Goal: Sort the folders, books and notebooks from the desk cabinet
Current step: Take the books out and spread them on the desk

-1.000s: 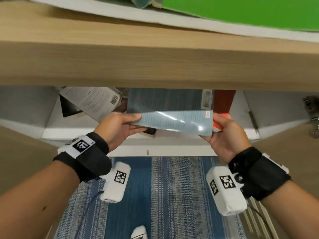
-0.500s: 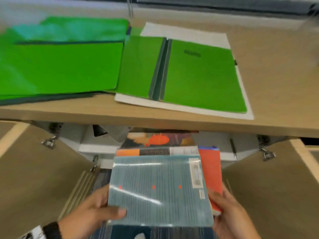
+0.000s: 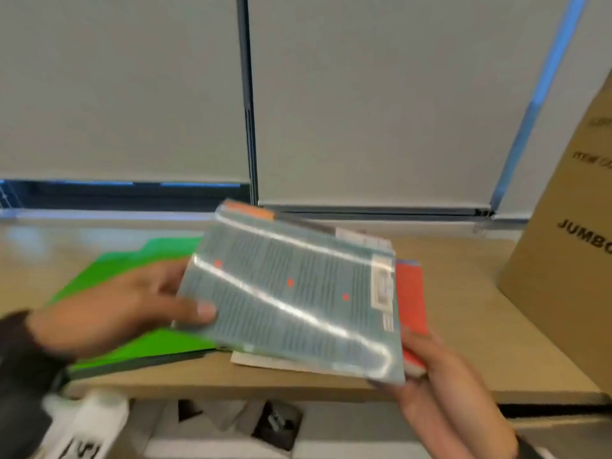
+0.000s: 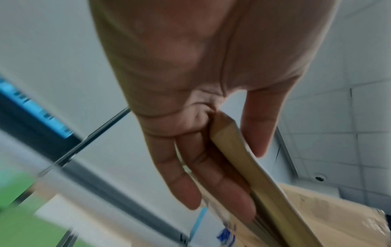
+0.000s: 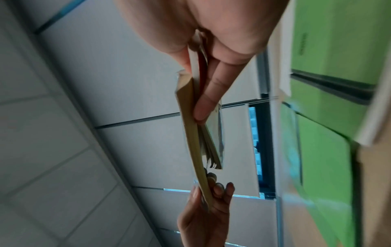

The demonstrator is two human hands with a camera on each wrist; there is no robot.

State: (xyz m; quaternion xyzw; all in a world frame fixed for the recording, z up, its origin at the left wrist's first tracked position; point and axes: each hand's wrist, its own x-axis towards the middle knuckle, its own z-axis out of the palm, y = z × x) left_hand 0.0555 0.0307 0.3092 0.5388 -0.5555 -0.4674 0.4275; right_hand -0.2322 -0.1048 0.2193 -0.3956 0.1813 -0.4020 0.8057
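Both hands — left hand (image 3: 109,313), right hand (image 3: 440,382) — grip the book stack (image 3: 298,293) between them.

Cardboard box (image 3: 563,246) cut off at right; its print blurred.

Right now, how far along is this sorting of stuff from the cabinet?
Partway, it seems. Green folders already lie on the desk. In hand: a stack of books, a shiny blue-grey one on top and a red one underneath, held above the desk by the left hand and right hand. Still left: setting this stack down; a few items remain in the cabinet below.
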